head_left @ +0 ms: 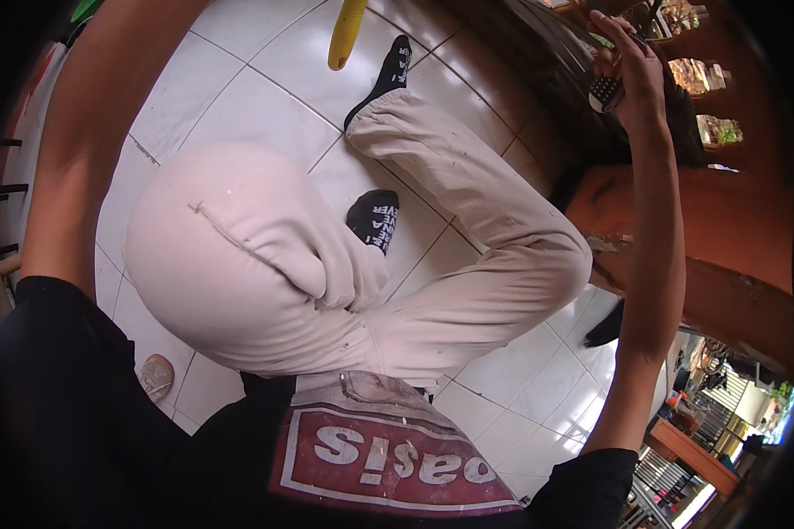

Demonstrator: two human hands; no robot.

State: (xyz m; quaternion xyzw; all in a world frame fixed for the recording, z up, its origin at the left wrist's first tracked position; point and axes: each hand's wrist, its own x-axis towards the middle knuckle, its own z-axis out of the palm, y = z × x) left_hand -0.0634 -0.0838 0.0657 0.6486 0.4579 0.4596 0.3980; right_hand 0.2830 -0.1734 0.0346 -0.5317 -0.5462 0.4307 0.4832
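- Dark, pale-dotted object [605, 92]: seen at the right hand [633, 72], past the right-hand edge of the tiled floor [229, 106]; its kind cannot be told.
- Right hand: fingers bent beside the object; whether they are clamped on it or merely near it cannot be told.
- Left hand: out of view, grip unknown; the left forearm [88, 115] runs out past the upper border.
- Handling, as judged: a full wrap of fingers and thumb, with the wrist kept steady, suits so long a reach; the bent legs [494, 207] are best kept out of the arms' way.
- Yellow object [345, 37]: rounded at its end, near the right foot [392, 75].
- Containers: none identifiable; the clutter [723, 383] beyond the orange ledge [697, 216] is too small to read.
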